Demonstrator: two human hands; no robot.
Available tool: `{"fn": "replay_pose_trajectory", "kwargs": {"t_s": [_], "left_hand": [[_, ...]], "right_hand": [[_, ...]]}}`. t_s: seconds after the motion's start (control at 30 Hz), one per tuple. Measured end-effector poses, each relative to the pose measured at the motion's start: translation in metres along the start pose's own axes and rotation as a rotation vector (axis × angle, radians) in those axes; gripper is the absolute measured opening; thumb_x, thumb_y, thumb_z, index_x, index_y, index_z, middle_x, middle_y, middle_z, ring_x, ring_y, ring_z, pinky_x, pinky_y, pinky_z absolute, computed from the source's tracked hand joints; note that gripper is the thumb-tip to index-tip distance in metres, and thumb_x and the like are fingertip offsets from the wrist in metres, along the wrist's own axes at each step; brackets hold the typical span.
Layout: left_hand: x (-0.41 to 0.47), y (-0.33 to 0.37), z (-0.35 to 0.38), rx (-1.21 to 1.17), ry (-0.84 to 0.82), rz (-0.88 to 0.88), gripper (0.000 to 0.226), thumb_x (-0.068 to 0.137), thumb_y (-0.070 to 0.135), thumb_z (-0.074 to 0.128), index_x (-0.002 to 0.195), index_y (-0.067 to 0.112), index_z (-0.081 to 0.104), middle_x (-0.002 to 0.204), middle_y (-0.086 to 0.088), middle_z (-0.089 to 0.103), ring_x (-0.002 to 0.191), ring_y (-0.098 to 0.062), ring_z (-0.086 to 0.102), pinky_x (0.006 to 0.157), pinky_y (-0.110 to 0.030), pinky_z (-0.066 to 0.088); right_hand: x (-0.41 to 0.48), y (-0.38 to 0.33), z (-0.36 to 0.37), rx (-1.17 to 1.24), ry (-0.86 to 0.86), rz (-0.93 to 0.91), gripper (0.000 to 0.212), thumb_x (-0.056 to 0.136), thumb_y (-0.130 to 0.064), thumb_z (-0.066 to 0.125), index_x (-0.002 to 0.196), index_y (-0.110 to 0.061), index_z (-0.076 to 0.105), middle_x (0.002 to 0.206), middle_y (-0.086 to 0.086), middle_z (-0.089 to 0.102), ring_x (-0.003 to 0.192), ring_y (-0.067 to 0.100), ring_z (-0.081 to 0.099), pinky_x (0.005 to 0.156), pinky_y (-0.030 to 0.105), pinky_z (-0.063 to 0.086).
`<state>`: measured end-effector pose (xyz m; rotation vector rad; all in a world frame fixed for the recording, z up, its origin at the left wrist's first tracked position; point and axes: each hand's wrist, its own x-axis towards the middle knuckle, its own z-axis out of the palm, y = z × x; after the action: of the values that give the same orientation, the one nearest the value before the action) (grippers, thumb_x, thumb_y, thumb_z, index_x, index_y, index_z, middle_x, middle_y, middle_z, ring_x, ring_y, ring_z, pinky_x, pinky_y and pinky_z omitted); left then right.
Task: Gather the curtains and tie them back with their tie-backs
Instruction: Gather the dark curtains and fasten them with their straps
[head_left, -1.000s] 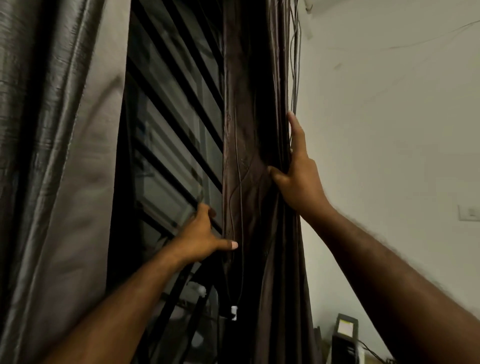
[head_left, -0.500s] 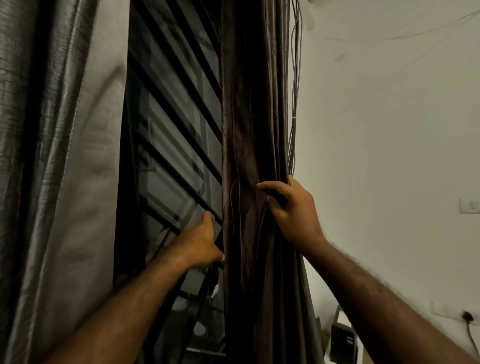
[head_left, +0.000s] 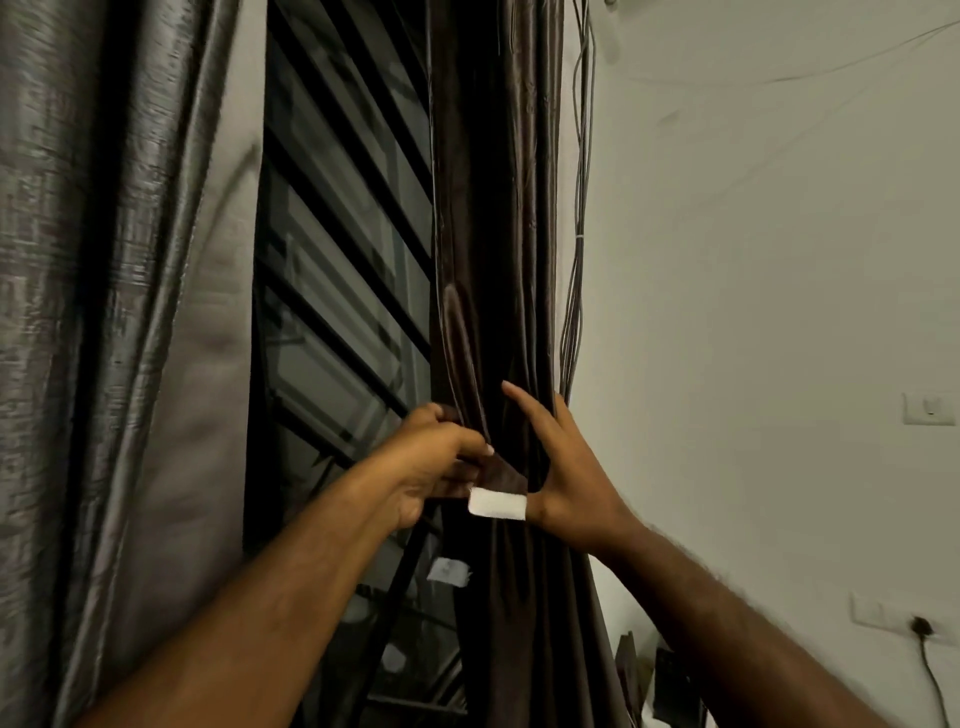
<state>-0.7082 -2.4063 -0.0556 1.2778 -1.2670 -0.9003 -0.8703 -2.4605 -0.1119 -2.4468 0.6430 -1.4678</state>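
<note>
Brown curtain (head_left: 493, 260) bunched at window's right edge. Left hand (head_left: 426, 467) fingers pinch tie-back (head_left: 498, 499), white fastener end across front of bunch. Right hand (head_left: 571, 483) fingers spread, bracing bunch, gripping nothing. Strap not yet closed. Grey curtain (head_left: 104, 312) hangs loose, untied: roughly half left.

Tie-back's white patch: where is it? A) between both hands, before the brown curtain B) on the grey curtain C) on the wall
A: the white patch on the tie-back that the left hand pinches lies beside the right hand, before the brown curtain.
</note>
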Motion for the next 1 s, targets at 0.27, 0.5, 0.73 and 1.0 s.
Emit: {"fn": "replay_pose_trajectory", "kwargs": {"t_s": [0.27,0.5,0.73,1.0], "left_hand": [[-0.007,-0.002,0.001,0.038,-0.038,0.077,0.056,0.088,0.013,0.068,0.134,0.014,0.036,0.086,-0.015,0.075,0.075,-0.024,0.074,0.068,-0.034,0.059],[-0.010,-0.047,-0.017,1.019,-0.022,0.275,0.033,0.077,0.045,0.076,0.094,0.029,0.053,0.095,0.003,0.058,0.080,-0.009,0.057,0.070,-0.028,0.049],[-0.004,-0.045,-0.033,0.605,0.045,0.380,0.025,0.088,0.008,0.068,0.110,0.020,0.068,0.117,0.015,0.060,0.110,0.000,0.055,0.091,-0.011,0.042],[0.001,-0.035,-0.004,0.484,-0.162,0.330,0.046,0.094,-0.008,0.051,0.120,0.030,0.051,0.099,0.020,0.057,0.102,-0.003,0.055,0.068,0.003,0.043]], "right_hand": [[-0.003,-0.015,0.006,0.318,0.359,0.057,0.024,0.103,-0.029,0.053,0.115,-0.023,0.073,0.109,-0.007,0.067,0.106,0.008,0.065,0.090,0.018,0.049],[-0.004,-0.013,0.008,0.626,0.508,0.254,0.035,0.107,-0.026,0.042,0.093,-0.019,0.073,0.096,-0.005,0.074,0.099,0.012,0.070,0.096,0.032,0.054],[-0.006,-0.013,0.008,1.096,0.474,0.465,0.039,0.105,-0.037,0.042,0.082,-0.019,0.067,0.098,0.014,0.062,0.094,0.031,0.058,0.082,0.044,0.054],[0.006,-0.023,0.004,1.261,0.198,0.680,0.045,0.105,-0.037,0.045,0.123,-0.004,0.068,0.120,0.024,0.072,0.112,0.038,0.070,0.102,0.048,0.052]]}}
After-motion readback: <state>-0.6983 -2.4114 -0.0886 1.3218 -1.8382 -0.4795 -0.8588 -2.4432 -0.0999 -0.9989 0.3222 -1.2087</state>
